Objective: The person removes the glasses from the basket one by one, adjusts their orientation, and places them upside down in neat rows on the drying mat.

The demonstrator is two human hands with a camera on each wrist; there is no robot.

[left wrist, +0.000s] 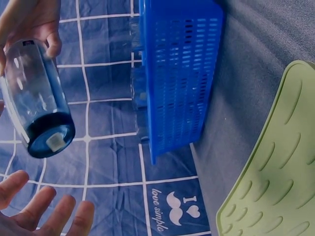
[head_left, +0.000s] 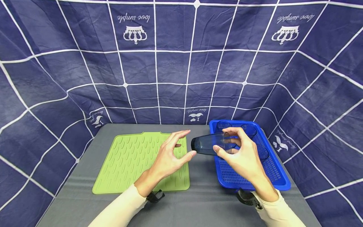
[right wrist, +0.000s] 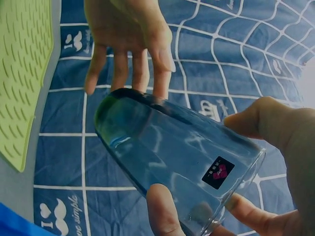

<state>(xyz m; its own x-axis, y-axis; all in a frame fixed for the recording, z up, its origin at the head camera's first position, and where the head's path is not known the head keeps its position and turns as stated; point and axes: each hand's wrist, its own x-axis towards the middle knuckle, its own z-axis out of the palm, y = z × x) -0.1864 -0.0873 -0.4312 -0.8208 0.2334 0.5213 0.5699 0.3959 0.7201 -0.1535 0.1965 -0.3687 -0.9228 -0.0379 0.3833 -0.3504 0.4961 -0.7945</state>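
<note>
My right hand point(head_left: 244, 155) grips a blue glass cup point(head_left: 208, 143) near its rim and holds it on its side, the thick base toward the left. A small dark label shows on the cup's wall point(right wrist: 187, 162) in the right wrist view. Just past the base is my left hand point(head_left: 170, 154), thumb and fingers spread apart, with nothing in it. In the left wrist view its fingertips point(left wrist: 54, 211) are apart from the cup. Behind the right hand stands a blue plastic basket point(head_left: 227, 184) with several more glass cups point(head_left: 262, 152) inside.
A light green ridged mat point(head_left: 136, 164) lies on the grey tabletop point(head_left: 202, 201), left of the basket. Blue cloth with white grid lines point(head_left: 173, 66) hangs behind and on both sides. Each wrist wears a black strap point(head_left: 155, 196).
</note>
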